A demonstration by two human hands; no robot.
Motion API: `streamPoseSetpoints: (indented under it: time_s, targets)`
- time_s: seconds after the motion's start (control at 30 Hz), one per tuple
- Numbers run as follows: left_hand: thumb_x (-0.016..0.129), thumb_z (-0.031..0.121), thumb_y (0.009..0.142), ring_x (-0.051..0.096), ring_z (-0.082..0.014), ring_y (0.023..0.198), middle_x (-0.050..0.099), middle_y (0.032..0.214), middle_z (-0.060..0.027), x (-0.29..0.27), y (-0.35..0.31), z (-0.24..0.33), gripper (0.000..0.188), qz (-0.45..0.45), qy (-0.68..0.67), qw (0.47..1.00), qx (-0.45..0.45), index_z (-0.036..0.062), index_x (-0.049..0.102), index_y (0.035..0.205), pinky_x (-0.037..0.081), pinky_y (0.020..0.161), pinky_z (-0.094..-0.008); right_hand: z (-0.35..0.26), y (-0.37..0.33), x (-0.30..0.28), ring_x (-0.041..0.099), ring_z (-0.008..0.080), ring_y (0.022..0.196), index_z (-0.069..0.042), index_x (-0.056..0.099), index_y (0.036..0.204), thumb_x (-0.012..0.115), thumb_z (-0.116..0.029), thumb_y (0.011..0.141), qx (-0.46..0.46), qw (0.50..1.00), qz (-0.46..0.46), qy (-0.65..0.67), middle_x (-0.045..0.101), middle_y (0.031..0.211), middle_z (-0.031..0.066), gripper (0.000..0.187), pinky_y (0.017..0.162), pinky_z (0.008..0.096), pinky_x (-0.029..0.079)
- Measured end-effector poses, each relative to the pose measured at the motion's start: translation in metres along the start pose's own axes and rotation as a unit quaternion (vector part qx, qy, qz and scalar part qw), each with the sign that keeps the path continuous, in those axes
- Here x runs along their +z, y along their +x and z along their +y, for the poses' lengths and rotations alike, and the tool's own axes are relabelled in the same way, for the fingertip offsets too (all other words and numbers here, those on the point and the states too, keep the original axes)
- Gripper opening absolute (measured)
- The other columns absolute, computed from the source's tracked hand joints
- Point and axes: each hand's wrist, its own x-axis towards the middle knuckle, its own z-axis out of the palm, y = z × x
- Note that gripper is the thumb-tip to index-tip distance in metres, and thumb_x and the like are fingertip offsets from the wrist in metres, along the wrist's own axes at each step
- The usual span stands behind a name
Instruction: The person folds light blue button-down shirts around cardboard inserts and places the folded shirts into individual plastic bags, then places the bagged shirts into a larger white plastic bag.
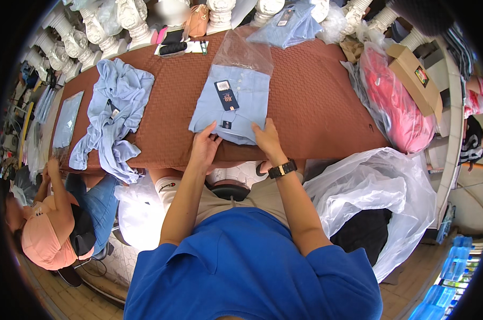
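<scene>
A folded light blue shirt [252, 98] lies on the brown-covered table in front of me. A dark hang tag [227, 96] rests on its front. Beyond its far edge stretches a clear plastic bag [245, 50], which seems to cover the shirt. My left hand [204, 146] pinches the near left corner of the shirt. At the near right corner, my right hand [268, 137] grips with the thumb on top and the fingers partly hidden. A black watch sits on my right wrist.
Left of me lies a crumpled light blue shirt [116, 106], with a bagged one [68, 120] beyond it. More bagged shirts [289, 24] and pink garments in plastic [391, 101] edge the table [316, 90]. A co-worker [52, 229] sits at left. A large plastic sack [369, 186] stands at right.
</scene>
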Motion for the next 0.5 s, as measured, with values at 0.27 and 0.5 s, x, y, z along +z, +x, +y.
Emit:
streamPoseSetpoints:
  time_s: [0.27, 0.5]
  targets:
    - [0.069, 0.010, 0.091, 0.054, -0.0197, 0.104, 0.057, 0.116, -0.0067, 0.015, 0.012, -0.008, 0.033, 0.126, 0.000, 0.991, -0.033, 0.0044, 0.056, 0.120, 0.047, 0.091, -0.0392, 0.009, 0.010, -0.001, 0.063, 0.0318, 0.110, 0.010, 0.054, 0.124, 0.063, -0.032, 0.094, 0.083, 0.994, -0.042, 0.064, 0.064, 0.120, 0.0259, 0.053, 0.093, 0.0390, 0.048]
    - [0.071, 0.019, 0.091, 0.054, -0.0186, 0.097, 0.059, 0.107, -0.0051, 0.021, 0.019, 0.002, 0.028, 0.130, 0.010, 0.976, -0.175, 0.0073, 0.060, 0.114, 0.049, 0.079, -0.0365, 0.006, 0.014, -0.007, 0.064, 0.0287, 0.108, 0.012, 0.056, 0.125, 0.068, -0.031, 0.091, 0.060, 0.996, 0.014, 0.065, 0.065, 0.120, 0.0253, 0.056, 0.092, 0.0368, 0.049]
